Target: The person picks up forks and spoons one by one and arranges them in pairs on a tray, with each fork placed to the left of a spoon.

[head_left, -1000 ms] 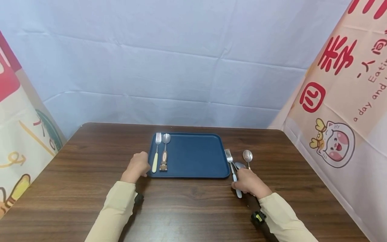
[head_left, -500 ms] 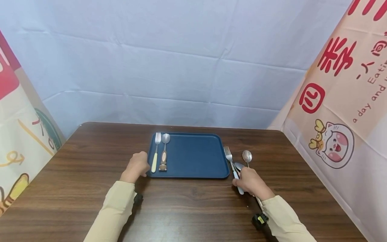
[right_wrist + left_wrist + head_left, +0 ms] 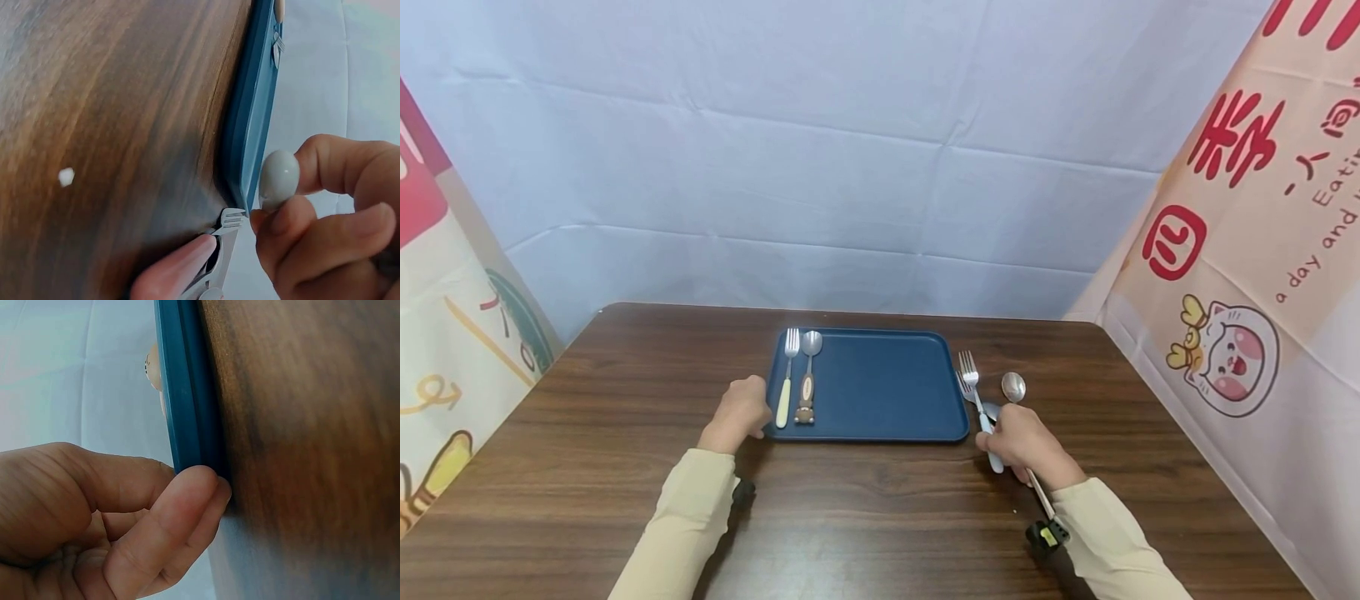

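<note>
My left hand [image 3: 739, 412] pinches the near left corner of a blue tray [image 3: 887, 383], thumb on top and fingers against the side in the left wrist view. On the tray's left lie a fork [image 3: 783, 400] with a pale yellow handle and a spoon [image 3: 807, 387] with a brown bear handle. Right of the tray, my right hand [image 3: 1022, 437] pinches a fork [image 3: 988, 437] by its pale handle, whose rounded end [image 3: 279, 178] faces the right wrist camera. It is raised above the other cutlery, its tines pointing away from me.
Beneath and beside my right hand lie another fork [image 3: 964, 387], a partly covered spoon [image 3: 992, 412] and a further spoon [image 3: 1013, 386]. A pink handle [image 3: 175, 269] shows in the right wrist view. A white hanging cloth stands behind the brown table [image 3: 880, 517].
My right hand has lifted the pale-handled fork, shifting it slightly away from me, and another fork's tines now show beneath it. My left hand stays at the tray corner.
</note>
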A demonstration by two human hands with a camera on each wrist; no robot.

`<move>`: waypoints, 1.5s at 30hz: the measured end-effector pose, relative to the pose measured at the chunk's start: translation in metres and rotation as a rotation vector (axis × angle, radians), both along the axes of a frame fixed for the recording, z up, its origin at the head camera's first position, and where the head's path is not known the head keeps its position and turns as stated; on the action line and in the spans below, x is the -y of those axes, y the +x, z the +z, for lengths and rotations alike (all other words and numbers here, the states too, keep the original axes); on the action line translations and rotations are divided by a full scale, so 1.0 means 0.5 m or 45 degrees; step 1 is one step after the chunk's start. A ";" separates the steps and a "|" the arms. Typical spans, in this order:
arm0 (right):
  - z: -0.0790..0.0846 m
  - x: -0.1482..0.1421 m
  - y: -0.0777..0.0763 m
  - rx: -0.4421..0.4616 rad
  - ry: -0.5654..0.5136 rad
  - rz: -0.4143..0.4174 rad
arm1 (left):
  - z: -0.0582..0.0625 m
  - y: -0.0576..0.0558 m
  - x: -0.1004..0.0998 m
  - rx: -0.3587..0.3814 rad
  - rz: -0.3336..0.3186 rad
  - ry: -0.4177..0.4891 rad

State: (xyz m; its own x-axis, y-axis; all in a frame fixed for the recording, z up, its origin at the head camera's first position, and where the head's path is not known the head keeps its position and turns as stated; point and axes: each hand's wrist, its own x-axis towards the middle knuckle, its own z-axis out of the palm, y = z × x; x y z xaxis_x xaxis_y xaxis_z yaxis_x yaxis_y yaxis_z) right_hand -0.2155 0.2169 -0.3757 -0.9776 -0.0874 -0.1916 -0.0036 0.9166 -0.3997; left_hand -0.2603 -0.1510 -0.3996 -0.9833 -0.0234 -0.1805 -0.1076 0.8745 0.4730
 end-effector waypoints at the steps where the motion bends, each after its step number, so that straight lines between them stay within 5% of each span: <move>1: 0.000 0.000 -0.001 0.003 -0.003 -0.005 | 0.000 0.000 0.000 -0.001 0.000 -0.001; 9: 0.001 0.007 -0.009 0.040 -0.070 -0.059 | 0.000 0.000 0.002 -0.003 -0.006 0.000; 33: 0.016 0.063 -0.062 0.005 -0.077 0.047 | 0.001 0.001 0.001 0.014 0.002 0.014; 45: 0.008 0.107 -0.092 0.087 -0.185 -0.007 | 0.002 0.000 0.001 0.007 0.011 0.000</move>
